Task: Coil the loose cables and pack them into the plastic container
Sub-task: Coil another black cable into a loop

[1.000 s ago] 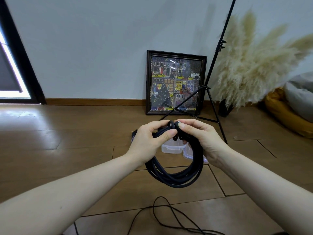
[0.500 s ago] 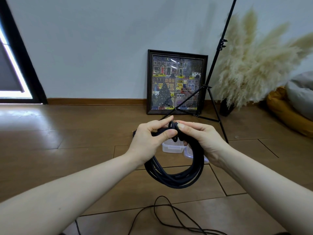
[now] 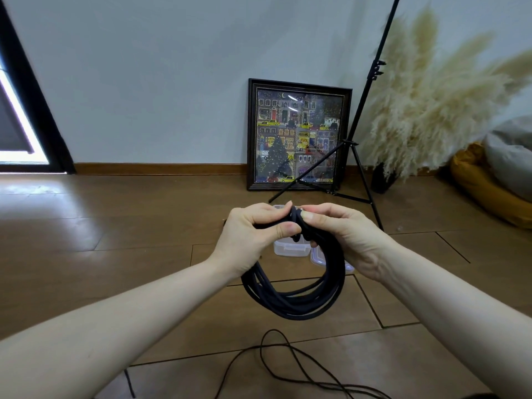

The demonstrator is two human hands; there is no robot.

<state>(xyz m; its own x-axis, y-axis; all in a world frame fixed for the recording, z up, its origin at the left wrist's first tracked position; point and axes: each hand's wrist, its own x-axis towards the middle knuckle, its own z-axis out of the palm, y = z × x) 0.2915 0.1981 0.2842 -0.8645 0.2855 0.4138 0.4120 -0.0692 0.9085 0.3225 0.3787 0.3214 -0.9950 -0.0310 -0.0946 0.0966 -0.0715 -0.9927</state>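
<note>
A thick black cable point(image 3: 299, 300) hangs in a round coil in front of me, above the wooden floor. My left hand point(image 3: 253, 240) grips the top of the coil, thumb across the strands. My right hand point(image 3: 342, 237) pinches the same top part from the right side. Behind the hands, a clear plastic container point(image 3: 289, 248) sits on the floor, mostly hidden. Its clear lid point(image 3: 318, 259) lies just to its right. A thin loose black cable point(image 3: 276, 367) sprawls on the floor close to me.
A black tripod stand point(image 3: 362, 156) rises behind the container. A framed picture point(image 3: 298, 136) leans on the wall. Pampas grass in a dark vase point(image 3: 426, 110) and a yellow cushion point(image 3: 483, 185) are at the right. A dark door frame point(image 3: 37, 110) stands at the left.
Both hands have stayed at the top of the coil. My left index finger now lies over the strands and the thumb has pressed closer; the coil hangs much the same.
</note>
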